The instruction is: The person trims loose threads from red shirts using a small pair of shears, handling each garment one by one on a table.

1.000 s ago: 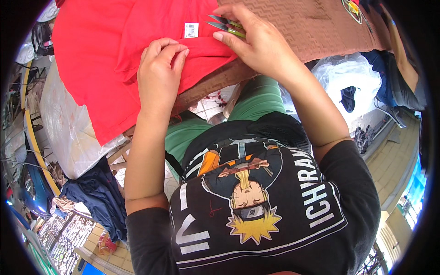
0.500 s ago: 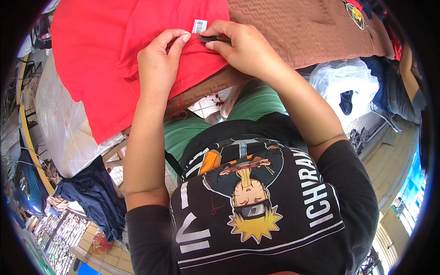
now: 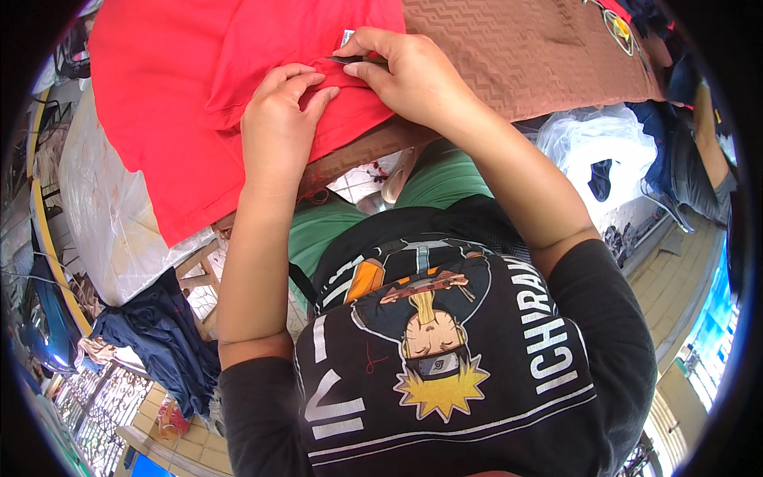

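A large piece of red cloth [image 3: 167, 103] lies spread and creased over the brown patterned table cover. My left hand [image 3: 278, 115] is curled on the cloth, with a fold of it between the thumb and fingers. Close by on the right, my right hand [image 3: 417, 79] grips small dark thread snips [image 3: 345, 60] between thumb and fingers. Their pointed tip reaches left over the cloth, just above my left fingertips. A white printed label [image 3: 347, 36] on the cloth shows partly behind my right index finger.
The brown cover [image 3: 509, 56] stretches right, with a looped cord [image 3: 618, 28] at its far end. White plastic bags [image 3: 596, 139] sit beyond my right forearm. Clear plastic sheeting [image 3: 107, 175] and dark blue cloth [image 3: 163, 342] hang at left. Another person's arm [image 3: 710, 131] shows far right.
My left hand has shifted slightly down, and its thumb and index finger have parted a little. My right hand moved slightly up and left with the snips, covering more of the label.
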`<state>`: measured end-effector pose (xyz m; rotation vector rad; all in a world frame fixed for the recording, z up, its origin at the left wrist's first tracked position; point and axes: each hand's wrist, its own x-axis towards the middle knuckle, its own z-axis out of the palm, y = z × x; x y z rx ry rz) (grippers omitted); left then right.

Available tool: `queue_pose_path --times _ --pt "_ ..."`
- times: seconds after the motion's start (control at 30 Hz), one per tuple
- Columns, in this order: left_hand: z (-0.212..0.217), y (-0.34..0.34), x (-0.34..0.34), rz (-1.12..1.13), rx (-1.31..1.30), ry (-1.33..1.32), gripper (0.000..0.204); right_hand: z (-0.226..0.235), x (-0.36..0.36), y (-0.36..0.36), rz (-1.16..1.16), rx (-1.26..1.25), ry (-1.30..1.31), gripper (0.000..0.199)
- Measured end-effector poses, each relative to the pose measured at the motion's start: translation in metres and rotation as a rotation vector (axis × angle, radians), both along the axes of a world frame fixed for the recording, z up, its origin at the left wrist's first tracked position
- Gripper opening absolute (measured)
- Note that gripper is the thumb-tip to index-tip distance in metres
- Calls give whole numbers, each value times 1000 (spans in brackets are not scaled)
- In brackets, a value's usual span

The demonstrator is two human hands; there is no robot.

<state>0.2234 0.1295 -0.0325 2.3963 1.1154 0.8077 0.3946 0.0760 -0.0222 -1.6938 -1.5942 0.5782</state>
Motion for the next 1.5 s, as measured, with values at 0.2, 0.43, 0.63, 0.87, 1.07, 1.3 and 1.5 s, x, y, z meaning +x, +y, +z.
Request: queue_pose_path --times 0.2,0.43,0.63,0.87,1.07,1.3,1.5 --pt "3 9 -1 20 -226 -80 19 -11 3 2 -5 44 29 19" --pt "-8 24 -7 38 -496 -279 25 -7 6 1 35 -1 8 20" --pt "-3 21 -4 24 -489 -288 25 -5 -1 2 72 111 -167 18" --pt "89 15 -54 -569 -668 -173 21 18 8 -4 29 86 -89 19" --pt "77 -1 -48 -276 -563 -5 26 20 12 -11 10 9 15 19" --pt "23 -53 -13 -111 -17 182 21 -4 19 -18 9 31 55 19" --pt "53 -57 -49 -186 -452 208 14 -5 22 -20 11 -25 76 21"
